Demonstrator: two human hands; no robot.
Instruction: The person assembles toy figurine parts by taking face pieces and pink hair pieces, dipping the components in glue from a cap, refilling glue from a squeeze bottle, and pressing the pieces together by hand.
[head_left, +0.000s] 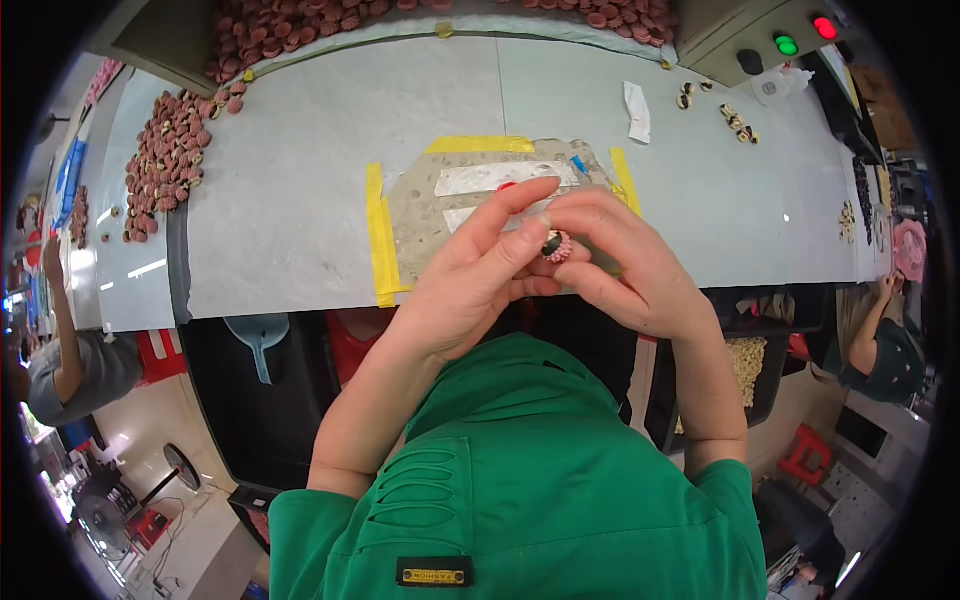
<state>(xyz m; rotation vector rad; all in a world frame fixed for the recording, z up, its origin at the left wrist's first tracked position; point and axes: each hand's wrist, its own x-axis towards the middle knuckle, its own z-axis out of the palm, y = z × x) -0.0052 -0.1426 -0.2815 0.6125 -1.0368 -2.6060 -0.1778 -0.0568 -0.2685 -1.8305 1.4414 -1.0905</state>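
Between my two hands, above a stone-like work pad (pixel 415 235) edged with yellow tape, is a small pink ridged cup-shaped piece (pixel 561 248) with a dark part and a cream part in its opening. My right hand (pixel 632 262) grips the pink piece between thumb and bent fingers. The thumb of my left hand (pixel 485 262) presses at its cream part, while the left index finger points up and right. Fingers partly hide the piece. White strips (pixel 500 178) and a small blue-tipped item (pixel 578 165) lie on the pad just beyond my hands.
Pink pieces pile up at left (pixel 165 165) and fill a trough (pixel 290 30) at the back. Several cream-and-dark pieces (pixel 740 125), a white wrapper (pixel 637 112) and a white bottle (pixel 780 85) are at right. A blue dustpan (pixel 258 335) hangs below the table edge. People work at both sides.
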